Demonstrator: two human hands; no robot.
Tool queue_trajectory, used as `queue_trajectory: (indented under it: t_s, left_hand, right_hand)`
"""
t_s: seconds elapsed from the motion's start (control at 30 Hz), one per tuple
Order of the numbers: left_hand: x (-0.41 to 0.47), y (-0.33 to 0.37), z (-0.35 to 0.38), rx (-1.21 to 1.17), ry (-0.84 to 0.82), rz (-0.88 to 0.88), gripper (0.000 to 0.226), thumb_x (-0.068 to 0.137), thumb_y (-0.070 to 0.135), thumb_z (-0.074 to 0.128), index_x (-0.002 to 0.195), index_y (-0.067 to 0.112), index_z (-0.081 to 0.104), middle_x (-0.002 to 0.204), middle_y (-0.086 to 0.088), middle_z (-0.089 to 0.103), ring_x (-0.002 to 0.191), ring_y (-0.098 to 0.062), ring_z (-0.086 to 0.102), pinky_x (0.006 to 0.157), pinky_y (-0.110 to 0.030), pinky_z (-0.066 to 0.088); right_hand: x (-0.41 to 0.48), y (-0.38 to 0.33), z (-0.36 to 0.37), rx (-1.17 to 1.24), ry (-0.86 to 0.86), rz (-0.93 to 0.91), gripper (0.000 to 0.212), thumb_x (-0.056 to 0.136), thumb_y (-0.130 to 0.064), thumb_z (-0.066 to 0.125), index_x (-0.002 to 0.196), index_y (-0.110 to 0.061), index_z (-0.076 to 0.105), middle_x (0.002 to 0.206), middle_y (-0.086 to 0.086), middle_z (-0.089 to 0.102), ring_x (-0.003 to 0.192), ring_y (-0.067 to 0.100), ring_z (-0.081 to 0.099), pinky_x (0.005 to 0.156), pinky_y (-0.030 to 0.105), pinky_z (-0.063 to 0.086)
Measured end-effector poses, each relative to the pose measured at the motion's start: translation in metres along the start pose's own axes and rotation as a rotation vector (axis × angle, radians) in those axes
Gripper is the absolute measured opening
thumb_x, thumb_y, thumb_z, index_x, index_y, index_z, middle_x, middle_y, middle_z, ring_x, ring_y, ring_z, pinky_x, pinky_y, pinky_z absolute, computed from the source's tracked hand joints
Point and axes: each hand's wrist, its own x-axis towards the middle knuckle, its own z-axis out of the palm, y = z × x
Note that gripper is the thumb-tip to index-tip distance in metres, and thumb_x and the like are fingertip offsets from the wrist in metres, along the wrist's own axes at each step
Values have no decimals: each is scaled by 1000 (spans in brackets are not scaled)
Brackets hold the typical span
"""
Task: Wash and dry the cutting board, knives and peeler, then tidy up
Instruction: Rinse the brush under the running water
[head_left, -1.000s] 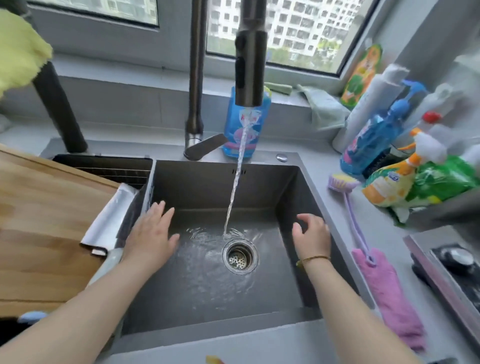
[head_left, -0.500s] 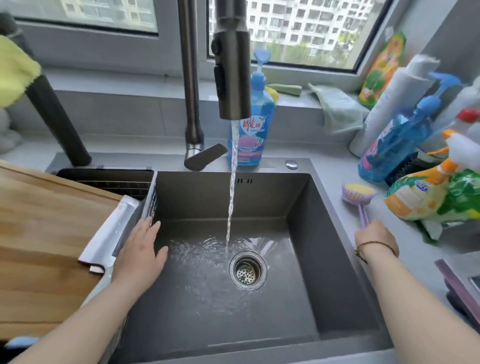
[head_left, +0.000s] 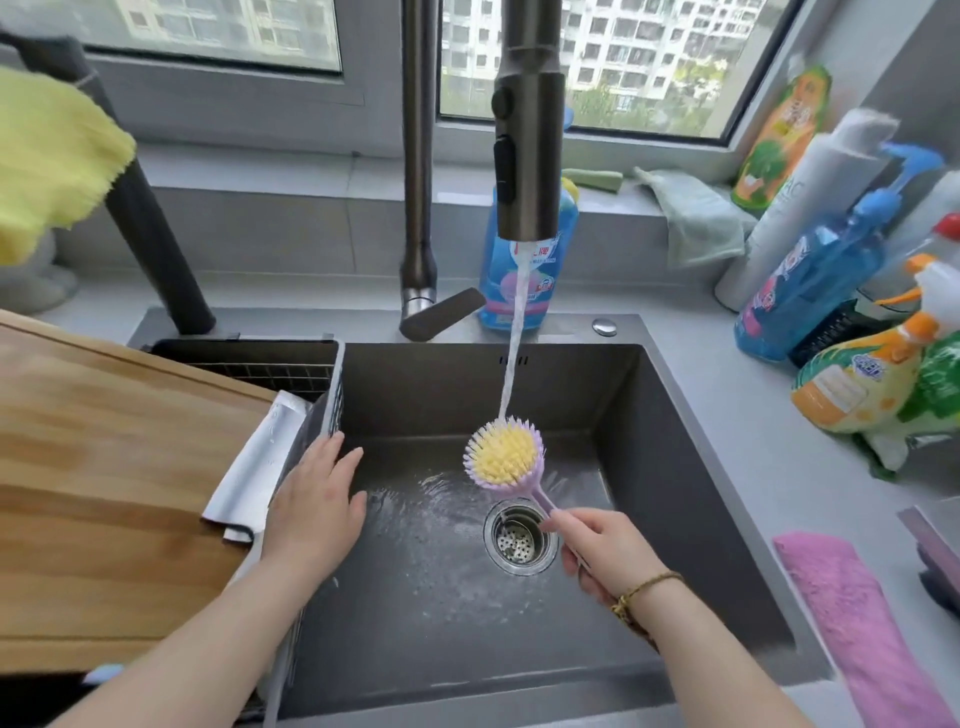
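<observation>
**Brush under the tap, board still waiting**

Head view: The wooden cutting board (head_left: 104, 493) lies flat on the counter left of the sink (head_left: 675, 441), with its near corner over a pale folded cloth (head_left: 254, 467) at the sink's edge. It looks dry and unwashed. No knives or peeler can be made out.

The board is broad and thick, so it is probably heavy and stiff, and likely slippery once wet. It would be best lifted with both hands on opposite long edges and tilted into the basin, not dragged by one corner.

The right hand (head_left: 602, 551) is curled round the thin handle of a dish brush (head_left: 504, 457). It holds the yellow bristles facing up, directly in the stream of water (head_left: 511, 364) falling from the tap (head_left: 527, 145), above the drain (head_left: 519, 540). The brush is light and its handle rigid, so this one-handed grip suits it.

The left hand (head_left: 317, 509) holds nothing. Its fingers are straight and loosely together, just beside the sink's left wall; whether they touch it cannot be told.

A pink cloth (head_left: 852, 623) lies on the counter to the right.
</observation>
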Motion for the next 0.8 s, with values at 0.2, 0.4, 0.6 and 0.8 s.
queue_trajectory:
  t_s: [0.2,0.4,0.6,0.8]
  left_hand:
    - [2,-3,2,34,-30,12,52,97,25,38,146,17,22,157,1,7,145,-13,0,115,-27,8]
    - [2,-3,1,61,-30,14,51,98,26,35,146,19,21,157,1,7,145,-13,-1,115,-26,7]
    - [4,-3,0,77,-35,24,49,99,27,31,146,20,21,156,2,8,145,-13,-2,115,-26,6]
    - [4,-4,0,81,-26,28,49,99,27,32,146,19,23,156,2,12,145,-14,0,115,-26,7]
  right_hand:
    - [4,-9,13,58,46,2,27,92,-23,49,85,-4,66,48,1,47,28,7,30,33,14,24]
    - [19,-14,15,79,120,52,27,94,-24,49,70,-16,60,51,6,45,23,4,29,31,12,25]
    - [15,-11,15,85,114,35,30,94,-24,50,81,-2,66,49,4,44,27,6,27,33,15,24]
    - [18,-14,18,42,87,24,30,92,-24,52,67,-10,59,49,3,43,28,6,26,36,14,22]
